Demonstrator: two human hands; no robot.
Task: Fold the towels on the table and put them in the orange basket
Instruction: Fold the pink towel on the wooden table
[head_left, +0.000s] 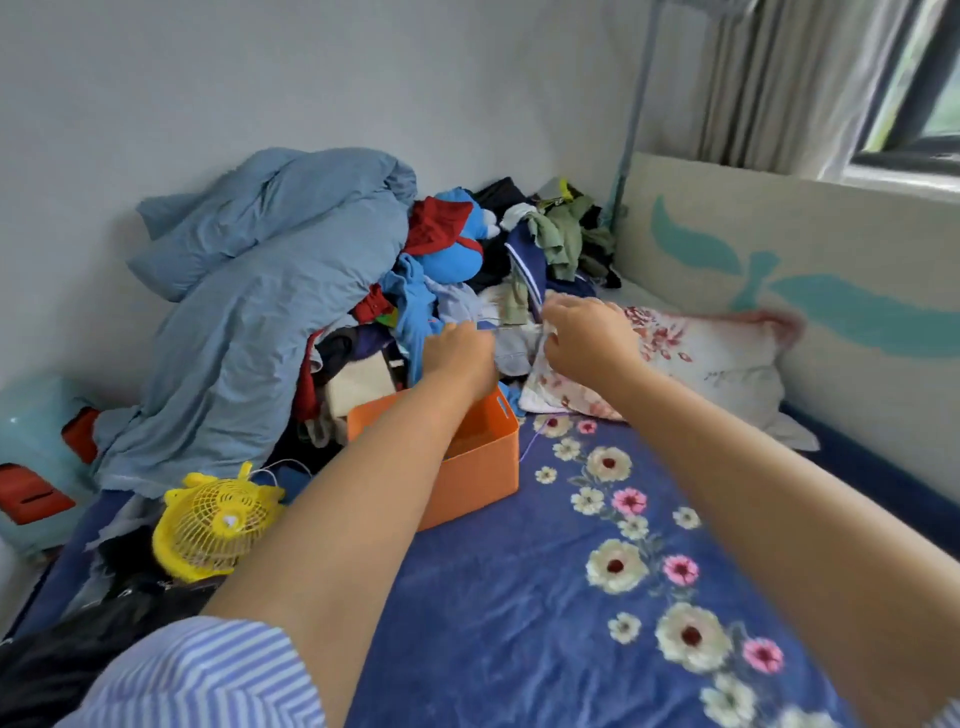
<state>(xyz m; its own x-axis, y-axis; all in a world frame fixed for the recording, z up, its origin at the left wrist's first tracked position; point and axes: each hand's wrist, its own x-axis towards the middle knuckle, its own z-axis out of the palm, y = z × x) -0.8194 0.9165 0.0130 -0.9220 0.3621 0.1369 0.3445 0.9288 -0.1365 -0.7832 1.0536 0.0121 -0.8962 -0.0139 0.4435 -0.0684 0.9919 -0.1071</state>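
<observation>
An orange basket (480, 470) stands on the blue floral blanket (519, 623), with my left forearm crossing above its open top. Just behind it lies a pale grey-blue towel (514, 351) at the foot of a heap of clothes (467, 270). My left hand (460, 356) has its fingers curled into the towel's left edge. My right hand (587, 338) pinches the towel's right edge beside a floral pillow (717, 364). Most of the towel is hidden by my hands and the heap, and the basket's inside is only partly seen.
A large grey-blue duvet (260, 291) is piled at the left against the wall. A yellow fan (215, 522) lies left of the basket. A headboard (831, 260) with teal leaves runs along the right, under a window.
</observation>
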